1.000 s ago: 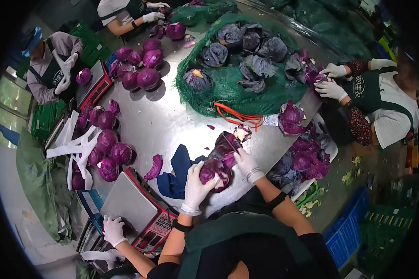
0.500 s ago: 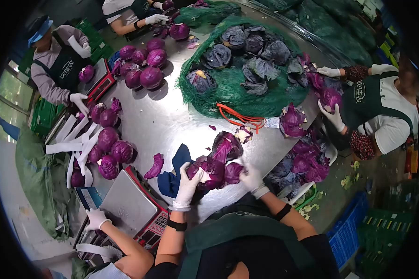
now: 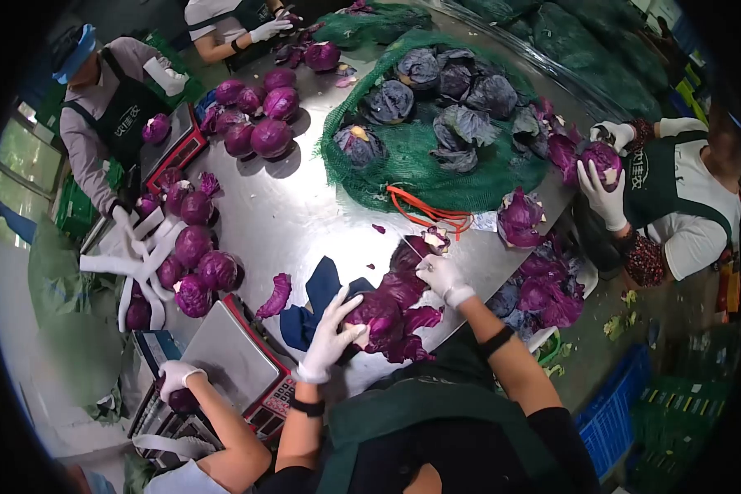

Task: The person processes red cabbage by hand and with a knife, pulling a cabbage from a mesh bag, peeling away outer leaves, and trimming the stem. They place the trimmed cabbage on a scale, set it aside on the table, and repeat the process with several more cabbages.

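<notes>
Purple cabbage (image 3: 376, 317) half-hidden under left hand (image 3: 331, 333)

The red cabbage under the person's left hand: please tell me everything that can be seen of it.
The red cabbage is a round, deep purple head lying on the metal table near its front edge. Its outer leaves hang loose and spread toward the right. The gloved left hand rests on its left side. The right hand is higher, at a loosened leaf. A blue cloth lies just beside it.
</notes>
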Demonstrator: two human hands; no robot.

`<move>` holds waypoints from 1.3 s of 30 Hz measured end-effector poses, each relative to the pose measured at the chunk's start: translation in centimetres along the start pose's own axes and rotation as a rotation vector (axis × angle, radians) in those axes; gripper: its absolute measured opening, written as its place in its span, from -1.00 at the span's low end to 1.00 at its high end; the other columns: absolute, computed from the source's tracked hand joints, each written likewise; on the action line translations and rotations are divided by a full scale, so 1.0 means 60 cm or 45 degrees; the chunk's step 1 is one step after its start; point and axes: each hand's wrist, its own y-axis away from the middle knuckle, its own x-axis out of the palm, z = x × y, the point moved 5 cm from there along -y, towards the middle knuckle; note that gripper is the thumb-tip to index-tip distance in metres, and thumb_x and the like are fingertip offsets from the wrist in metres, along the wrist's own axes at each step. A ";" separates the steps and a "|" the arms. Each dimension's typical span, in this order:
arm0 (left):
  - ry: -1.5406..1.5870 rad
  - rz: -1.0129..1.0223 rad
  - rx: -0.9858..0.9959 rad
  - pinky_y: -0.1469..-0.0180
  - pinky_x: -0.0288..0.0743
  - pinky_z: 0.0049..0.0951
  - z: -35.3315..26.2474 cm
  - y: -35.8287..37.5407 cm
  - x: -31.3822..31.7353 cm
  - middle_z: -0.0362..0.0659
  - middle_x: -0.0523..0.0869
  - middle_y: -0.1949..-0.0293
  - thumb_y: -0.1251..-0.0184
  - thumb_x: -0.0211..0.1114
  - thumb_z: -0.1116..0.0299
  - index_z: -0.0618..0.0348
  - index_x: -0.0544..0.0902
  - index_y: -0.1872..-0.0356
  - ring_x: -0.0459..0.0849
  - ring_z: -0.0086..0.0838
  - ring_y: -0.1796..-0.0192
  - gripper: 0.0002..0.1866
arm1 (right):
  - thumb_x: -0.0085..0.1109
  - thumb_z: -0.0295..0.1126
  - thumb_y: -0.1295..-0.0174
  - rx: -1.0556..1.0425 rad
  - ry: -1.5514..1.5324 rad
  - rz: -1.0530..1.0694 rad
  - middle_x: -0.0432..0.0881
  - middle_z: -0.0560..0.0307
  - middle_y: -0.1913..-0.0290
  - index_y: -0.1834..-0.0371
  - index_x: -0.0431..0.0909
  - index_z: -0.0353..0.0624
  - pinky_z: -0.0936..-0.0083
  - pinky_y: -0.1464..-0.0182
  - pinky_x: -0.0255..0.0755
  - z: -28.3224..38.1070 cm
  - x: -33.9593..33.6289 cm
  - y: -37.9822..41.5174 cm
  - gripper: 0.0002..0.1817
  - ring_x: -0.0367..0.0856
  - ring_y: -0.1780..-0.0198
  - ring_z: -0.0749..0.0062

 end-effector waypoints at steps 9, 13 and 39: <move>0.026 -0.568 -0.013 -0.30 0.28 -0.14 0.002 0.017 0.052 0.12 0.21 -0.27 0.10 0.55 0.28 0.28 0.13 -0.35 0.31 -0.13 -0.31 -0.01 | 0.09 -0.23 -0.32 0.175 -1.100 0.388 0.61 0.16 0.23 -0.24 0.40 -0.22 0.63 0.59 0.41 0.086 0.092 0.068 -0.53 0.50 0.62 0.63; 0.914 -0.587 -0.234 -0.32 0.28 -0.32 0.066 0.021 0.009 -0.03 0.33 -0.22 -0.26 0.22 0.42 0.15 0.08 -0.36 0.39 -0.34 -0.24 -0.30 | 0.06 -0.29 -0.33 0.110 -1.256 0.362 0.53 0.13 -0.18 -0.32 0.32 -0.22 0.74 0.56 0.37 0.028 0.125 0.090 -0.49 0.49 0.53 0.71; 2.036 -0.852 -0.293 -0.19 0.42 -0.30 0.137 -0.162 -0.109 -0.07 0.36 -0.32 -0.26 0.13 -0.25 0.16 0.25 -0.33 0.38 -0.26 -0.30 -0.19 | 0.05 -0.47 -0.28 -0.130 -0.710 -0.277 0.64 0.16 0.11 -0.22 0.44 -0.19 0.69 0.51 0.39 0.046 -0.332 0.005 -0.59 0.47 0.57 0.71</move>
